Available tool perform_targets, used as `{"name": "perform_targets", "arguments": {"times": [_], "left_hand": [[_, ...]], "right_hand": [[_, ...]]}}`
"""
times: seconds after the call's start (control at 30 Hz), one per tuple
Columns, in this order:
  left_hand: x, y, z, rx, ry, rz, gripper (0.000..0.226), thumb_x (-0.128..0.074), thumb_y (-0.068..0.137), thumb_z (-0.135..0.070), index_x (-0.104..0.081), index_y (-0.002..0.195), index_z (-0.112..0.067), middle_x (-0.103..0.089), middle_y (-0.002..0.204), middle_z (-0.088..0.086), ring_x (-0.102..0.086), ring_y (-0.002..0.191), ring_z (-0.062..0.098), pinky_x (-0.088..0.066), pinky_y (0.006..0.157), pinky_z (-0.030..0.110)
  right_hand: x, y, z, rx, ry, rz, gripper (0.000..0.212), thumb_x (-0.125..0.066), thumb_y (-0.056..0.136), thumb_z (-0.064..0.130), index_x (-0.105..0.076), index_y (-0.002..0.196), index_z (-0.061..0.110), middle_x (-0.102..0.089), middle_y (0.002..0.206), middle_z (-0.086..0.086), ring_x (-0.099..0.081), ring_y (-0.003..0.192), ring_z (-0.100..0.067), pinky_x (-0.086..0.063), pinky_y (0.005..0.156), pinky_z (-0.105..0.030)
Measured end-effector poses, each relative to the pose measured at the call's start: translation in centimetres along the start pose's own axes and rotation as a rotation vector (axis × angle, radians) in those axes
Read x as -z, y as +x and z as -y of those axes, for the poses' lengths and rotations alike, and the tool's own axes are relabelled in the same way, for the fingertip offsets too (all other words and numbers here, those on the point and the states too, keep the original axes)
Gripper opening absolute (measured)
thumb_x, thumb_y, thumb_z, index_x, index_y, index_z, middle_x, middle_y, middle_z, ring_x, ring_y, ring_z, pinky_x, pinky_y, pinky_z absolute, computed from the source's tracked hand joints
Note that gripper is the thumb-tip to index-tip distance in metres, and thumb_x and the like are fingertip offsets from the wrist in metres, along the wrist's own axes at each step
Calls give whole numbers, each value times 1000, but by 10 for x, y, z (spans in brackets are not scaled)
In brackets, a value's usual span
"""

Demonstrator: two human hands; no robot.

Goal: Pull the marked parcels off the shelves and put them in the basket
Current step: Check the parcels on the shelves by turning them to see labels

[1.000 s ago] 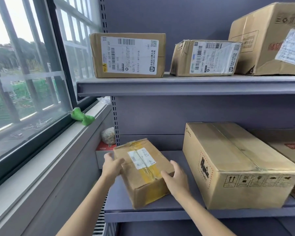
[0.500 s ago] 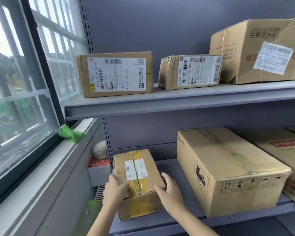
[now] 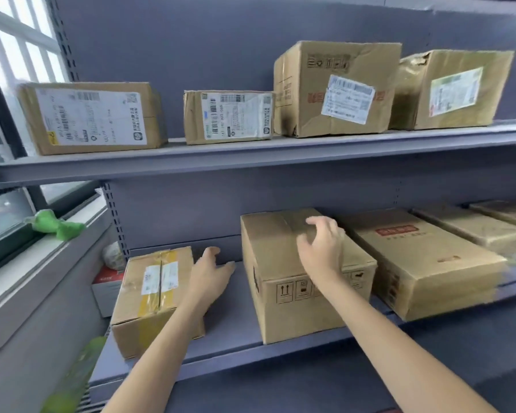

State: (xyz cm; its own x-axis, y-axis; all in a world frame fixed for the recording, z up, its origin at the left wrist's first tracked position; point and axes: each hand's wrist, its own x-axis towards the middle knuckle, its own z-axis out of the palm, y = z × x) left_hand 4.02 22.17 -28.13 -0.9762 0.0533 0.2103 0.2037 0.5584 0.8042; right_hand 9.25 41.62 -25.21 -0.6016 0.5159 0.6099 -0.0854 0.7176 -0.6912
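Both hands have let go of the small box, left on the lower shelf. Left hand empty and spread; right hand loosely curled over the big box, apparently not gripping. No basket visible.

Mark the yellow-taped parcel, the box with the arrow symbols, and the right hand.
yellow-taped parcel (image 3: 158, 286): head view, on its top face by the white label.
box with arrow symbols (image 3: 283, 305): head view, on its front face.
right hand (image 3: 322, 244): head view, on its back.

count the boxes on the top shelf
4, in a row on the top shelf: wide labelled box at far left, small box next, tall dented box, then torn box at far right. More may lie beyond the frame.
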Motion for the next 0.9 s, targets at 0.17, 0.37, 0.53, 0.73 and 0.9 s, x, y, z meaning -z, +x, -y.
{"name": "perform_targets", "arguments": {"times": [0.17, 0.37, 0.53, 0.73, 0.9], "left_hand": [[-61, -8, -33, 108, -70, 32, 46, -53, 88, -41, -44, 124, -13, -55, 126, 10, -52, 104, 24, -37, 77, 30], [-91, -22, -26, 353, -207, 32, 45, -52, 85, -51, -44, 112, -15, -55, 93, -3, -56, 87, 19, -49, 74, 35], [-82, -27, -25, 378, -346, -10, 35, -54, 87, -44, -48, 108, -16, -64, 99, 8, -62, 93, 29, -54, 83, 49], [-89, -44, -9, 398, -735, 92, 35, -50, 93, -30, -46, 114, -3, -67, 95, 24, -63, 81, 34, -53, 54, 38], [-108, -56, 6, 433, -665, 123, 34, -48, 95, -30, -59, 108, -1, -70, 97, 20, -64, 90, 32, -50, 81, 43]], "right_hand": [[46, 33, -85, -244, -210, 114, 50, -59, 83, 29, -44, 128, 14, -43, 134, -12, -39, 120, -32, -38, 96, -44], [42, 19, -134, -731, 249, 394, 61, -53, 83, 50, -43, 130, 12, -54, 111, -6, -52, 97, -23, -37, 80, -35], [45, 13, -123, -637, 334, 338, 25, -56, 82, 43, -60, 82, 19, -65, 85, -2, -55, 75, -14, -36, 56, -27], [67, 38, -55, -262, 103, 186, 28, -55, 79, 44, -64, 97, 24, -67, 95, 2, -59, 91, -22, -48, 79, -34], [56, 15, -21, 124, -50, 59, 50, -62, 80, 40, -59, 121, 11, -62, 123, -5, -52, 117, -23, -36, 103, -36]]}}
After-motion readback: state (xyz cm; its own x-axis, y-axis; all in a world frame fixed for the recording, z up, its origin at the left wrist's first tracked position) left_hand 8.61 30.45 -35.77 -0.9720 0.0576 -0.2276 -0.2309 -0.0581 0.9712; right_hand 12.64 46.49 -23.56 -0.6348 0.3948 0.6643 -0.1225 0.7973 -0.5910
